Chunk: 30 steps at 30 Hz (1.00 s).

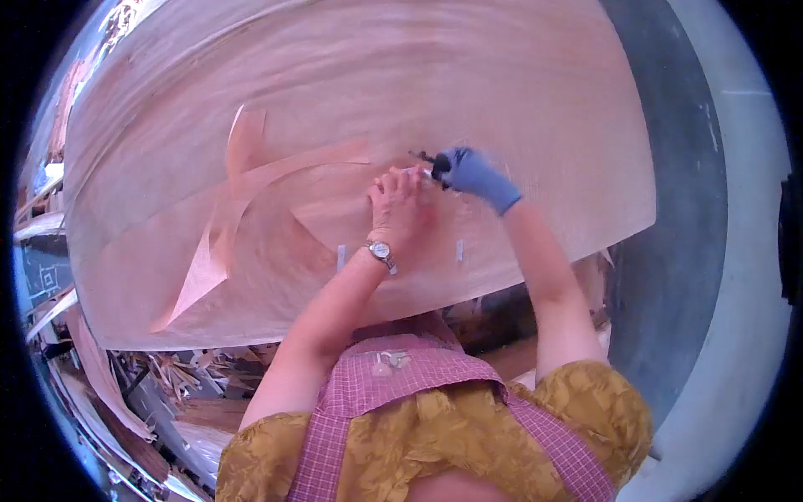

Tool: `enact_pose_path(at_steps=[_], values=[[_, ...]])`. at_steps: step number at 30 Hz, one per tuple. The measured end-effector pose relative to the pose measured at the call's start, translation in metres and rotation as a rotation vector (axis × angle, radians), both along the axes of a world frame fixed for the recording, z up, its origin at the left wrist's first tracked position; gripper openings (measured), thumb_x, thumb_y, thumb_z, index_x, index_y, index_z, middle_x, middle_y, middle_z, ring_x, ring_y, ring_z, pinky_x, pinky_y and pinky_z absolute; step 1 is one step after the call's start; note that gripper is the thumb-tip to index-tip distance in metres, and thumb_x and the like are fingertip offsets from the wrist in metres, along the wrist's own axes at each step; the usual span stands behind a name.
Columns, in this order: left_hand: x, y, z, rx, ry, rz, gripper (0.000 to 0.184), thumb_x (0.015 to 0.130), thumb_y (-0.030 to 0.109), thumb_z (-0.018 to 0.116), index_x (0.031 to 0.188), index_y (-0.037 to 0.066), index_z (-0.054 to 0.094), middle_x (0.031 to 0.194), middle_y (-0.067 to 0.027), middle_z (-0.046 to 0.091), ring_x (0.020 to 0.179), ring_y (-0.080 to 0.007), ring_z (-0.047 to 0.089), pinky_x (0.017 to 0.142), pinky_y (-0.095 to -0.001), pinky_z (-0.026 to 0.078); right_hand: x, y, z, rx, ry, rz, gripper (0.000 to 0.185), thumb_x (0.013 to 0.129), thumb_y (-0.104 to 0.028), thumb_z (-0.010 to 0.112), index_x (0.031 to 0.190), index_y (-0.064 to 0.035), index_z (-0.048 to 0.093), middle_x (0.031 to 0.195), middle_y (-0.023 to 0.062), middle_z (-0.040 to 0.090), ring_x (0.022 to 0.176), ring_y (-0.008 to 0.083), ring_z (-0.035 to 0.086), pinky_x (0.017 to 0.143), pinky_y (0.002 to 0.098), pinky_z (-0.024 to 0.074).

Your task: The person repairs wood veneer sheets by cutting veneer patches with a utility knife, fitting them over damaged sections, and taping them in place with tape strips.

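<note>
My left hand (399,201), bare and with a watch (380,250) on its wrist, lies on a large wood veneer sheet (519,109), fingers slightly spread. My right hand (475,173), in a blue glove, is closed around a black hand tool (440,169), whose exact kind is blurred. The tool is close to my left fingertips. A narrow white strip (418,171) shows between the fingertips and the tool. Two short pale tape strips, one the left strip (341,255) and one the right strip (459,250), lie on the sheet nearer my body.
Loose veneer offcuts, a long strip (314,159) and a pointed piece (205,276), lie across the sheet's left side. Scrap wood (188,372) is heaped below its near left edge. A grey floor (682,217) runs along the right.
</note>
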<state>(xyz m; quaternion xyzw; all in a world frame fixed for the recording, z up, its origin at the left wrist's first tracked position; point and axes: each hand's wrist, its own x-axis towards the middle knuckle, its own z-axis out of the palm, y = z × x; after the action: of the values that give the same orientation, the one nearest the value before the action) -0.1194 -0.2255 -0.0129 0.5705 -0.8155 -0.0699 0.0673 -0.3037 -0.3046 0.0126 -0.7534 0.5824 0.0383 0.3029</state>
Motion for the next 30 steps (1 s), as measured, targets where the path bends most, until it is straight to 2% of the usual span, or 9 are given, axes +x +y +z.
enact_pose_path(at_steps=[4, 8, 10, 13, 16, 19, 21, 25, 30], values=[[0.001, -0.002, 0.007, 0.102, 0.026, -0.024, 0.083, 0.075, 0.052, 0.070, 0.144, 0.017, 0.039, 0.133, -0.0165, 0.043, 0.115, -0.0341, 0.044, 0.090, -0.0517, 0.039, 0.009, 0.064, 0.012, -0.406, 0.157, 0.003, 0.028, 0.089, -0.028, 0.066, 0.100, -0.0026, 0.066, 0.081, 0.0146, 0.071, 0.070, 0.0245, 0.069, 0.064, 0.0385, 0.0534], [0.005, 0.000, 0.033, 0.162, 0.045, -0.012, 0.084, 0.079, 0.050, 0.069, 0.149, 0.018, 0.035, 0.139, -0.0174, 0.041, 0.122, -0.0356, 0.042, 0.100, -0.0515, 0.033, -0.012, 0.070, 0.070, 0.154, -1.070, -0.623, 0.019, 0.095, -0.019, 0.065, 0.106, -0.0028, 0.065, 0.081, 0.0083, 0.070, 0.067, 0.0137, 0.066, 0.061, 0.0257, 0.0515], [0.004, 0.005, 0.036, 0.107, 0.039, 0.023, 0.085, 0.081, 0.050, 0.068, 0.151, 0.019, 0.033, 0.143, -0.0171, 0.040, 0.126, -0.0353, 0.041, 0.105, -0.0515, 0.030, -0.015, 0.072, 0.109, 0.103, -1.088, -0.701, 0.020, 0.095, -0.020, 0.064, 0.105, -0.0036, 0.065, 0.082, 0.0068, 0.071, 0.064, 0.0122, 0.064, 0.056, 0.0241, 0.0488], [0.009, 0.005, 0.044, 0.004, 0.380, -0.034, 0.089, 0.081, 0.047, 0.071, 0.153, 0.017, 0.029, 0.151, -0.0160, 0.034, 0.133, -0.0324, 0.038, 0.109, -0.0492, 0.028, -0.011, 0.072, 0.156, 0.109, -1.050, -0.844, 0.022, 0.095, -0.027, 0.065, 0.103, -0.0067, 0.065, 0.081, 0.0051, 0.071, 0.058, 0.0081, 0.059, 0.044, 0.0200, 0.0376], [-0.008, 0.004, 0.068, 0.219, 0.977, -0.218, 0.092, 0.078, 0.044, 0.077, 0.152, 0.014, 0.031, 0.152, -0.0152, 0.036, 0.138, -0.0298, 0.035, 0.113, -0.0459, 0.026, -0.005, 0.071, 0.170, 0.132, -1.077, -0.874, 0.027, 0.095, -0.035, 0.064, 0.103, -0.0092, 0.065, 0.079, 0.0031, 0.069, 0.047, 0.0037, 0.047, 0.039, 0.0212, 0.0314], [-0.024, 0.003, 0.062, 0.403, 1.144, -0.176, 0.093, 0.073, 0.040, 0.082, 0.148, 0.010, 0.037, 0.146, -0.0143, 0.045, 0.135, -0.0297, 0.040, 0.113, -0.0436, 0.028, 0.005, 0.071, 0.160, 0.058, -1.178, -0.920, 0.028, 0.095, -0.035, 0.063, 0.107, -0.0099, 0.064, 0.079, 0.0022, 0.069, 0.046, 0.0034, 0.043, 0.039, 0.0212, 0.0312], [-0.034, 0.001, 0.056, 0.519, 1.396, -0.115, 0.087, 0.074, 0.036, 0.083, 0.146, 0.009, 0.041, 0.138, -0.0116, 0.052, 0.128, -0.0255, 0.046, 0.108, -0.0418, 0.037, 0.007, 0.067, 0.151, 0.063, -1.274, -0.953, 0.029, 0.095, -0.035, 0.063, 0.109, -0.0099, 0.063, 0.080, 0.0019, 0.068, 0.049, 0.0043, 0.046, 0.041, 0.0210, 0.0337], [-0.031, -0.002, 0.065, 0.524, 1.597, -0.067, 0.062, 0.080, 0.025, 0.080, 0.133, 0.006, 0.055, 0.122, -0.0066, 0.061, 0.110, -0.0150, 0.057, 0.089, -0.0316, 0.052, 0.002, 0.067, 0.146, 0.114, -1.302, -0.888, 0.031, 0.094, -0.033, 0.065, 0.110, -0.0072, 0.062, 0.085, 0.0023, 0.068, 0.062, 0.0081, 0.057, 0.050, 0.0209, 0.0416], [-0.020, -0.001, 0.065, 0.563, 1.599, 0.056, 0.019, 0.091, 0.018, 0.070, 0.102, 0.004, 0.066, 0.094, -0.0003, 0.066, 0.087, -0.0077, 0.060, 0.074, -0.0234, 0.051, 0.009, 0.063, 0.147, 0.145, -1.387, -0.929, 0.033, 0.093, -0.031, 0.067, 0.111, -0.0045, 0.061, 0.088, 0.0041, 0.067, 0.073, 0.0117, 0.064, 0.055, 0.0214, 0.0462]])
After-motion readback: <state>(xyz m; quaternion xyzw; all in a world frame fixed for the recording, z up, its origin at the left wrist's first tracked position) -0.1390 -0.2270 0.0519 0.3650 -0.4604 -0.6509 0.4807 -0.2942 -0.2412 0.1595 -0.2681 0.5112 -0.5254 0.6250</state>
